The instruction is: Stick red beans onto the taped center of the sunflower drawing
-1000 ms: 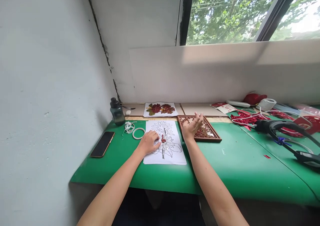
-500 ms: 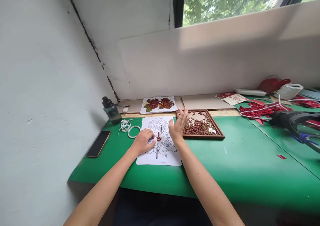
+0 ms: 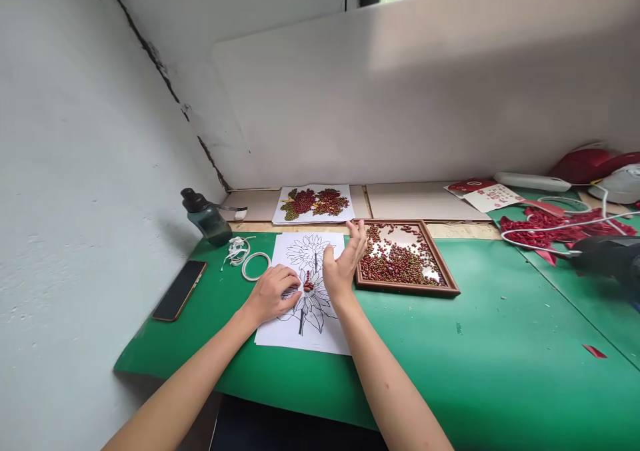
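Note:
A line drawing of flowers on white paper (image 3: 276, 334) lies in front of me. Several red beans (image 3: 309, 284) sit at the centre of the lower flower. My left hand (image 3: 273, 294) rests on the left part of the sheet, fingers loosely bent and apart, thumb near the beans. Over the right edge of the sheet my right hand (image 3: 344, 264) is raised with fingers extended and thumb apart; nothing shows in it. Its fingertips reach the near-left side of a wooden-framed tray (image 3: 407, 288) holding loose red and green beans (image 3: 395, 264).
A finished bean picture (image 3: 314, 203) lies behind the drawing. To the left are a dark bottle (image 3: 207, 221), a white ring (image 3: 256, 266), white cord (image 3: 238, 250) and a phone (image 3: 180, 291). Red shredded material (image 3: 555, 228) and a white cable lie at right on the green table (image 3: 450, 371).
The view has tilted down and shifted, so the table appears larger. Both hands stay in nearly the same places over the drawing, and the beans on it look unchanged.

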Tool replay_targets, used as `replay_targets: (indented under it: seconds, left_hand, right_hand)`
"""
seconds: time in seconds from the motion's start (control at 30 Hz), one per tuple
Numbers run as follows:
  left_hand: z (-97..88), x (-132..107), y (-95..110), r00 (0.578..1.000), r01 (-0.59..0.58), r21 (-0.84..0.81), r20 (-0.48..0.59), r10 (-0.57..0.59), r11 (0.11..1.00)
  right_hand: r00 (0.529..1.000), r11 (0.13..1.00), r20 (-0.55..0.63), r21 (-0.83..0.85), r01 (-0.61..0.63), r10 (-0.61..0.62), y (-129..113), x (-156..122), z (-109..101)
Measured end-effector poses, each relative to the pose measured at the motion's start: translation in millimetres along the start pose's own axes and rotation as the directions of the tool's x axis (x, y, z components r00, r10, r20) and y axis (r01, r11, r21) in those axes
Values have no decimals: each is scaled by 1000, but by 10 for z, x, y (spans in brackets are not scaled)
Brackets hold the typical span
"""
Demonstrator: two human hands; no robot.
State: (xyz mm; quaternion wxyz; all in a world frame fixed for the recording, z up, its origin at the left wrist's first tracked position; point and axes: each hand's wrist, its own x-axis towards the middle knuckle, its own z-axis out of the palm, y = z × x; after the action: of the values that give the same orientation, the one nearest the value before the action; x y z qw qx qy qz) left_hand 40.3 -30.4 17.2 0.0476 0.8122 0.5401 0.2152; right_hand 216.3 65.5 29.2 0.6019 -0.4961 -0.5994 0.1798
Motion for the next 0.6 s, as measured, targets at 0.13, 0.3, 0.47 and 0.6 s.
replay_targets:
  seconds: [0.13, 0.3, 0.47, 0.6]
  left_hand:
    - [32, -12, -23, 999, -30, 1, -26, 30, 1000]
    - [60, -37, -29, 995, -78, -6, -55, 78, 997]
    - [70, -35, -32, 988, -139, -22, -68, 137, 990]
    - [95, -32, -56, 980, -179, -18, -87, 177, 984]
  right_hand:
    - [1000, 1000, 13, -10, 23, -23, 30, -59, 15]
    - [982, 978, 182, -208, -5, 44, 254, 91, -108]
    - [930, 901, 329, -433, -5, 163, 656, 774, -659]
    - [878, 842, 448, -529, 107, 170, 905, 1101, -990]
